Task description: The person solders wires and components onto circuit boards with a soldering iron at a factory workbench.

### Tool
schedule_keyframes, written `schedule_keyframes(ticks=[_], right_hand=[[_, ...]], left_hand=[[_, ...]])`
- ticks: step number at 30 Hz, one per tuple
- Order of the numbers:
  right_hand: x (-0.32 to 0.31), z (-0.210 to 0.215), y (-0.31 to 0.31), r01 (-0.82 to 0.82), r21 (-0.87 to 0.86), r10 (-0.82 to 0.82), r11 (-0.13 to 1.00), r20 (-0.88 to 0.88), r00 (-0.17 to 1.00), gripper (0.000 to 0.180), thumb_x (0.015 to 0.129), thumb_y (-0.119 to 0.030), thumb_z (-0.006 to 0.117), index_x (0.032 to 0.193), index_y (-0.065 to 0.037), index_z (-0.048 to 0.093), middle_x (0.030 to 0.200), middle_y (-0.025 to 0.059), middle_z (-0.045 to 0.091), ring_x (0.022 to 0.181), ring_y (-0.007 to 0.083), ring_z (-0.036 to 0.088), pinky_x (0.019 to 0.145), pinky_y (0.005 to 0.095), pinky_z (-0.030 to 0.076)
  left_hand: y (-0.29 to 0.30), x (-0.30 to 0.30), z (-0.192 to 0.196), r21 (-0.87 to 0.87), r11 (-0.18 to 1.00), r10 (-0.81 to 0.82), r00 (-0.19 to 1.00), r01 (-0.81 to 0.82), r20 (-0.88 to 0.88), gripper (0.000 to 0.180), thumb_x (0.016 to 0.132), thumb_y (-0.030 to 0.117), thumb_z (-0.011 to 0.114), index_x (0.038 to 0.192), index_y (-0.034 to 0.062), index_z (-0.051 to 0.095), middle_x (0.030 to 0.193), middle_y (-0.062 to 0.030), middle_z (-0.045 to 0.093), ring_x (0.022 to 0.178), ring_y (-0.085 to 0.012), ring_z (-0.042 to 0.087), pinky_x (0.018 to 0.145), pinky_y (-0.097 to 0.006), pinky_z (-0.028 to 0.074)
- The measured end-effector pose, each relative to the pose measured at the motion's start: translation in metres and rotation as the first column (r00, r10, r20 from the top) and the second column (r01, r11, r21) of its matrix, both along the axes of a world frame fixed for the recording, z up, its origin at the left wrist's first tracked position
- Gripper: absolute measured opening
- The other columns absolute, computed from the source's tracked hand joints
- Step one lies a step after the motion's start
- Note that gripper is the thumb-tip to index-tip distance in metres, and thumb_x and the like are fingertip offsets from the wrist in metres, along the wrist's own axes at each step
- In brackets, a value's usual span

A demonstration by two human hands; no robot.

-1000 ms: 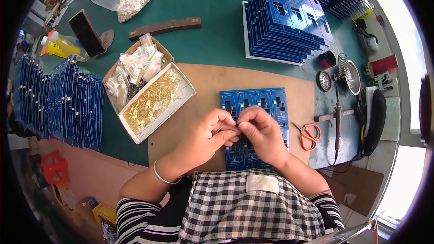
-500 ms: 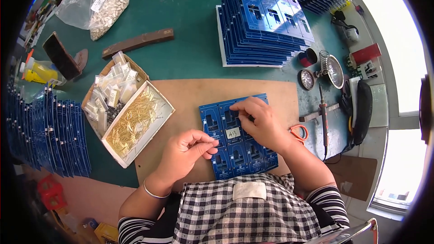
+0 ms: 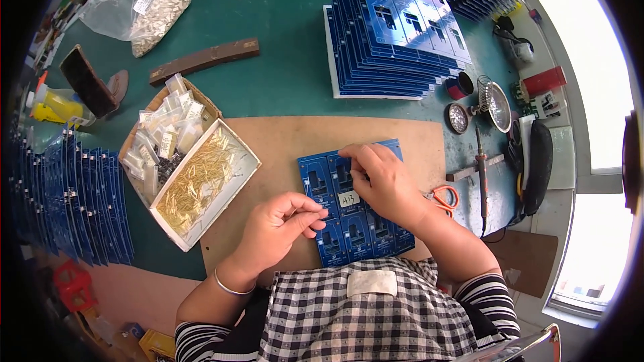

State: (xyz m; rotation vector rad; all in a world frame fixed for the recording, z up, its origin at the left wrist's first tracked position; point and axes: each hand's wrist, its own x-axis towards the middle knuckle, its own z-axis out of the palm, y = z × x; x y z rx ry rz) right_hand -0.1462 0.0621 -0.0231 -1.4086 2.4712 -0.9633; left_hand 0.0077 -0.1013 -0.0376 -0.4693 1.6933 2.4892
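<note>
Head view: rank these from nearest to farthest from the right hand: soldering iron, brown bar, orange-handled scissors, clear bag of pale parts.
From the right hand:
1. Orange-handled scissors, just right.
2. Soldering iron, farther right.
3. Brown bar, far left.
4. Clear bag of pale parts, upper left.

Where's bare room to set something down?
Green tabletop between brown bar and board stack; brown mat beyond the left hand, between parts box and blue board. Crowded: right side, with scissors, soldering iron and round tin.
</note>
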Motion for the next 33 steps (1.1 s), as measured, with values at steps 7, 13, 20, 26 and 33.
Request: schedule_keyframes(ticks=[7,13,20,26,33], right_hand=[[0.010,0.011,-0.007,-0.107,0.156,0.135,0.982,-0.184,0.974,0.031,0.077,0.000,0.063,0.108,-0.004,0.058,0.085,0.0123,0.061,0.082,0.0326,0.059,0.078,0.0415,0.047],[0.010,-0.004,0.009,-0.082,0.087,0.105,0.993,-0.295,0.950,0.023,0.075,-0.002,0.064,0.099,-0.005,0.063,0.094,0.0069,0.060,0.087,0.0252,0.057,0.080,0.0369,0.044],[0.019,0.008,0.017,0.043,-0.049,-0.049,0.998,-0.137,0.989,0.021,0.078,-0.007,0.067,0.099,-0.009,0.068,0.104,0.0048,0.062,0.090,0.0248,0.057,0.081,0.0357,0.043],[0.034,0.019,0.015,-0.161,-0.250,0.259,0.955,0.437,0.861,0.007,0.078,-0.003,0.071,0.083,-0.004,0.067,0.084,0.0096,0.065,0.080,0.0260,0.062,0.072,0.0365,0.048],[0.036,0.012,0.030,0.088,-0.276,0.053,0.957,0.465,0.884,0.009,0.078,0.002,0.068,0.082,-0.003,0.063,0.082,0.0064,0.062,0.083,0.0225,0.061,0.075,0.0322,0.048]], left_hand=[[0.001,0.000,0.000,0.035,0.999,0.017,0.999,-0.019,0.043,0.025,0.093,0.004,0.059,0.117,-0.0011,0.055,0.096,-0.0129,0.069,0.083,-0.0143,0.067,0.067,-0.024,0.054],[0.001,-0.001,0.003,-0.013,1.000,-0.025,1.000,0.025,0.009,0.027,0.095,0.007,0.055,0.121,0.0010,0.050,0.097,-0.0110,0.069,0.083,-0.0154,0.067,0.067,-0.025,0.053],[0.007,0.000,0.011,-0.012,0.996,-0.087,0.996,0.087,-0.016,0.031,0.096,0.003,0.050,0.126,0.0021,0.045,0.100,-0.0153,0.067,0.087,-0.0160,0.067,0.069,-0.026,0.054],[0.022,0.004,0.019,-0.114,0.979,-0.174,0.984,0.168,-0.044,0.036,0.094,-0.002,0.052,0.128,0.0025,0.040,0.089,-0.0121,0.066,0.081,-0.0151,0.067,0.068,-0.027,0.054],[0.020,0.001,0.024,-0.185,0.942,-0.278,0.960,0.280,0.041,0.033,0.094,-0.002,0.052,0.125,0.0009,0.041,0.093,-0.0130,0.066,0.083,-0.0164,0.067,0.069,-0.026,0.054]])
